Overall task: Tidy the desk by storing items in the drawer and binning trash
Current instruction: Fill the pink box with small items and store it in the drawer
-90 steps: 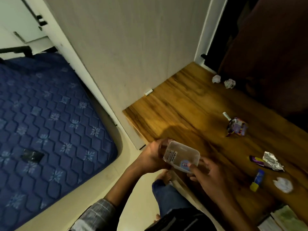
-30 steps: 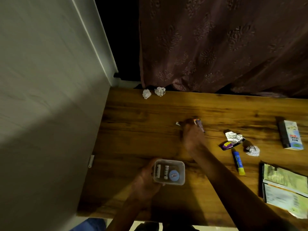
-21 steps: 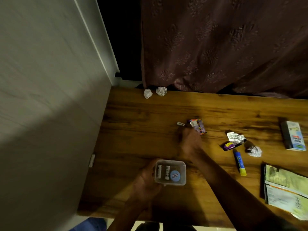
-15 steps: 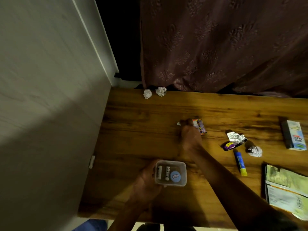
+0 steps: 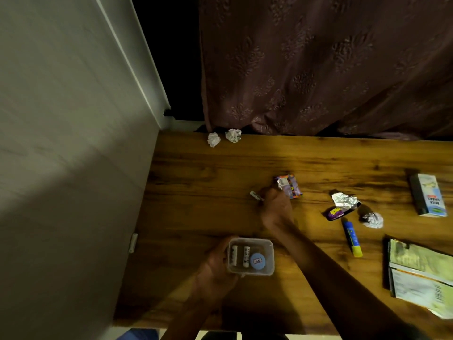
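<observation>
While the left hand [image 5: 215,263] grips the clear container [image 5: 250,256] at 6 o'clock on the desk [image 5: 201,182], the right hand [image 5: 275,208] pinches a small white stick [image 5: 256,195] at centre; purple wrapper [image 5: 289,186] just at its 1 o'clock.

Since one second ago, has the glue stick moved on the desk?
No. The glue stick lies as before, just below the foil wrapper, left of the papers.
</observation>
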Demonstrator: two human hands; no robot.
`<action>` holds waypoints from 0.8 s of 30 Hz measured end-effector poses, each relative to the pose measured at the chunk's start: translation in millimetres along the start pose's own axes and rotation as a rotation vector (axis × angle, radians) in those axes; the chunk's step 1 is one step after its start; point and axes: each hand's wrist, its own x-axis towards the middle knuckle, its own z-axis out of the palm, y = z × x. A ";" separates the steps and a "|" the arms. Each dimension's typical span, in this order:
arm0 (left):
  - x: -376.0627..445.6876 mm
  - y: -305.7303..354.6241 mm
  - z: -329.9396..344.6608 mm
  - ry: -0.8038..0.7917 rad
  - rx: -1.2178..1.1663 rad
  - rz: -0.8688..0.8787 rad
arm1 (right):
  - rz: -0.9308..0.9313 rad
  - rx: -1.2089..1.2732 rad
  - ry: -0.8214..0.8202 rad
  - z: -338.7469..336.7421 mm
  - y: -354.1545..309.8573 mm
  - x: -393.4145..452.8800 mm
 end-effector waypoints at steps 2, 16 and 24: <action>2.6 -2.7 1.8 -0.017 -0.023 -0.016 | 0.001 0.087 0.018 -2.8 -3.1 -11.6; 5.2 10.2 0.7 -0.031 0.291 0.111 | -0.231 0.331 -0.171 -54.4 -8.5 -113.5; 5.9 4.9 -5.8 -0.087 0.340 0.010 | -0.118 0.074 -0.217 -49.3 -15.8 -137.0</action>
